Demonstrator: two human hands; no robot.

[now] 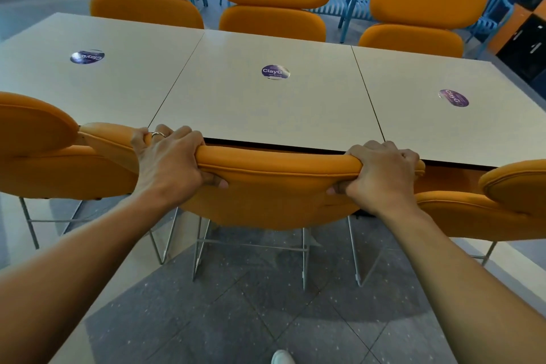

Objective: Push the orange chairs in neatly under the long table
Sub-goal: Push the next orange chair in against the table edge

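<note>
Left hand (168,156): clamped over middle chair (266,186) backrest top.
Right hand (381,174): clamped likewise, other end.
Push: even, straight, backrest parallel to long table (266,109) edge.

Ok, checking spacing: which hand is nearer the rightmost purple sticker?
Right. The right hand grips the chair back nearest the sticker; the left hand grips its opposite end, farther away.

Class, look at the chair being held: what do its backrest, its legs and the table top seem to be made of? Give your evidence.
Backrest: probably padded orange fabric; matte, stitched seam, creased where gripped.
Legs: thin metal rod, silvery grey.
Table top: likely pale laminate; smooth, soft sheen, dark edge.
</note>
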